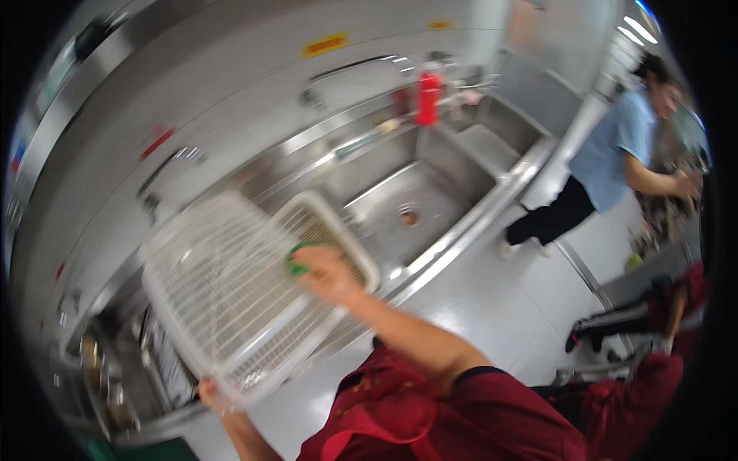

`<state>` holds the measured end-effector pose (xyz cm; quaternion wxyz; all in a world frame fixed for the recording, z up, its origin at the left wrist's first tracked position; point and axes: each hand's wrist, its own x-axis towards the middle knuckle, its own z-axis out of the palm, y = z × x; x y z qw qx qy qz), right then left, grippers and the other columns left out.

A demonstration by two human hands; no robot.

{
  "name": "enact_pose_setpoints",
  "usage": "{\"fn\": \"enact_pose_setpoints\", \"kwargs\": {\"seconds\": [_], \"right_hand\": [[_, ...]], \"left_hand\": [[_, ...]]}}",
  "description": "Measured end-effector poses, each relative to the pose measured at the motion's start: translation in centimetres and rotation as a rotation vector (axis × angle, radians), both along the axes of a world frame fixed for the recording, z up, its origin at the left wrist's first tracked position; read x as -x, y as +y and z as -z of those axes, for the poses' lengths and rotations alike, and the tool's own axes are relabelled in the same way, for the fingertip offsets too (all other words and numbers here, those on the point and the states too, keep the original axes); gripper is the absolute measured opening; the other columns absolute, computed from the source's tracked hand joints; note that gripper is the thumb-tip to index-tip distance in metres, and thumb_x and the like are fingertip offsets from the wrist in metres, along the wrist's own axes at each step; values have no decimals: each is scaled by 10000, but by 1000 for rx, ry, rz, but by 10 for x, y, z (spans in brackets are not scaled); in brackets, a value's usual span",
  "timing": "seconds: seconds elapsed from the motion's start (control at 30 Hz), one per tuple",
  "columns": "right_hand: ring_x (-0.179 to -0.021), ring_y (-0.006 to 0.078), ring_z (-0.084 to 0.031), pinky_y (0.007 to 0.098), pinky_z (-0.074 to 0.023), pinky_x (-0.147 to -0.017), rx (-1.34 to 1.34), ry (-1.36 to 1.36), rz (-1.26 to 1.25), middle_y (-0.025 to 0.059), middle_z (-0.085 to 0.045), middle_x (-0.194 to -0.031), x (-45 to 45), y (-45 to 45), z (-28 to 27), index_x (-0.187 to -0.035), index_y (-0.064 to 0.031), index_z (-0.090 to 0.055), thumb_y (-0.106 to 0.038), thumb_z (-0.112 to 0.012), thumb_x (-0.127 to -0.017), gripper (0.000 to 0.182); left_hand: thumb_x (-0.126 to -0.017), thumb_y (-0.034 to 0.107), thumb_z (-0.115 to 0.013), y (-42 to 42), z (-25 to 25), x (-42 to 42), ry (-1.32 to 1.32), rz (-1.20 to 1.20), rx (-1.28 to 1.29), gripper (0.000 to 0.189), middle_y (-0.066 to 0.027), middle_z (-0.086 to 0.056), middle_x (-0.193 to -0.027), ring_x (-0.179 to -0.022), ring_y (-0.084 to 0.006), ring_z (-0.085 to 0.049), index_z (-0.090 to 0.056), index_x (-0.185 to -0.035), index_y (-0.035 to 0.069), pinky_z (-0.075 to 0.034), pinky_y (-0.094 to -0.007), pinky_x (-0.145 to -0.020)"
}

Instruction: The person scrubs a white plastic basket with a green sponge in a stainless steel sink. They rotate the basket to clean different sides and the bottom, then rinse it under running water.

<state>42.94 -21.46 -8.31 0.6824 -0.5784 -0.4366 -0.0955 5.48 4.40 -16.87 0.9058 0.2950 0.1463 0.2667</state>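
Observation:
A white slatted plastic rack or basket [196, 276] is tilted over the steel sink counter, with my left hand [216, 396] gripping its near lower corner. Partly under it lies a second off-white plastic basket [363, 256] with a mesh bottom. My right hand [328, 274] holds a green scouring pad [297, 260], blurred, at the right part of the tilted piece. Whether the pad touches the slats cannot be told.
A steel sink basin [409, 216] lies to the right, a red bottle [428, 98] behind it. Curved taps [167, 167] stand along the wall. Metal trays [167, 363] fill the left basin. A person in a blue shirt [611, 150] and people in dark red [634, 397] are at right.

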Motion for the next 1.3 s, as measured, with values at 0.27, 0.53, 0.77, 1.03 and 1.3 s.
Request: {"fn": "enact_pose_setpoints", "kwargs": {"seconds": [0.27, 0.53, 0.77, 1.03, 1.3], "right_hand": [[-1012, 334, -465, 458, -380, -894, 127, -165, -278, 109, -552, -1010, 18, 71, 38, -957, -48, -610, -156, -647, -805, 190], [-1031, 345, -473, 479, -387, -894, 141, -422, -262, 87, -561, -1073, 29, 109, 71, -976, -137, -633, -339, -620, -797, 271], [-1042, 331, -491, 477, -399, -896, 203, -547, -136, 61, -582, -1098, 37, 107, 69, -996, -176, -649, -387, -604, -818, 280], [-1031, 315, -516, 462, -423, -877, 363, -529, -67, 33, -603, -1099, 61, 111, 62, -1009, -212, -664, -408, -606, -810, 286], [-1017, 367, -437, 482, -372, -875, 258, -278, 49, 109, -513, -1024, 95, 84, 25, -895, -81, -607, -214, -683, -704, 245]], "left_hand": [[-771, 207, -519, -77, -65, -116, 404, 152, 40, 361, -166, -601, -1108, -960, -335, -608, -566, -1088, 42, -522, -501, -785], [-805, 241, -502, -141, -83, -229, 475, 361, -55, 380, -146, -587, -1144, -1001, -323, -587, -547, -1128, 47, -501, -486, -822], [-835, 272, -487, -168, -81, -262, 427, 564, -113, 397, -129, -575, -1176, -1038, -312, -568, -530, -1163, 51, -484, -473, -855], [-869, 306, -470, -151, -77, -236, 390, 651, -106, 419, -109, -561, -1212, -1079, -299, -547, -510, -1203, 56, -463, -459, -893], [-903, 341, -453, -90, -59, -169, 410, 547, -87, 441, -89, -548, -1248, -1121, -287, -525, -491, -1242, 61, -443, -445, -930]]}}
